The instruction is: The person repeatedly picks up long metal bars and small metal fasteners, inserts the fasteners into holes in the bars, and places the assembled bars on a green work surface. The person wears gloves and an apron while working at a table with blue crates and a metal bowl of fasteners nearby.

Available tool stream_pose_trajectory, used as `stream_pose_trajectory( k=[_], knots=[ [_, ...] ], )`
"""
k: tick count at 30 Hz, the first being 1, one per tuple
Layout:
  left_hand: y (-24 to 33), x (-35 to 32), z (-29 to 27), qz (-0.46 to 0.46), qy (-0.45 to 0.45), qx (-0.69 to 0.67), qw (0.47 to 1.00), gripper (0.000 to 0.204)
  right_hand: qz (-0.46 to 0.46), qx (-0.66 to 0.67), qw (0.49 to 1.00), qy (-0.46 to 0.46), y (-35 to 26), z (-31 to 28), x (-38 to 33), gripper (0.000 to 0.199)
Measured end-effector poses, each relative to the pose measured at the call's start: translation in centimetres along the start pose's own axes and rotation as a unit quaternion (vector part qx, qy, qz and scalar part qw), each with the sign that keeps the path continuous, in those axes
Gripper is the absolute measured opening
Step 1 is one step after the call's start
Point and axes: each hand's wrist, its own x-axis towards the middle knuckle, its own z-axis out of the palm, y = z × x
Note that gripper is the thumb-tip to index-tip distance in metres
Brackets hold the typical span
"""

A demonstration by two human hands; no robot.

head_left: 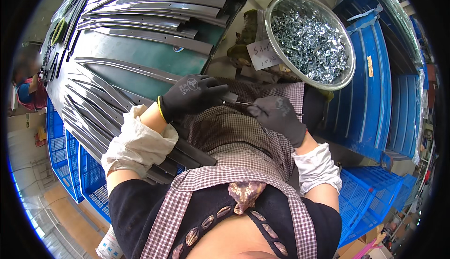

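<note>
Mid-frame, fitting a clip: left hand clamped around strip end, right hand pinching small clip against it. Next, probably: firm press home, steady alignment.

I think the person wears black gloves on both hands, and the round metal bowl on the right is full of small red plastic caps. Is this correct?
Not quite. The round metal bowl holds small shiny metal clips, silver in colour, not red plastic caps. The rest is right: the left hand and the right hand both wear black gloves, and the bowl sits on the person's right. The head view shows this.
</note>
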Motion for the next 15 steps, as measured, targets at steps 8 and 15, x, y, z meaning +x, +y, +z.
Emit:
stream_pose_trajectory(
  k=[8, 15],
  knots=[
    [2.1, -0.8, -1.4, 0.016, -0.053, -0.008, 0.998, 0.049, 0.163, -0.083, 0.975, 0.128, 5.5, -6.8, -1.5, 0.03],
    [5.1, -6.7, -3.8, -0.051, -0.048, -0.025, 0.997, 0.048, 0.229, -0.166, 0.947, 0.153, 13.6, -8.2, 2.2, 0.029]
  ],
)
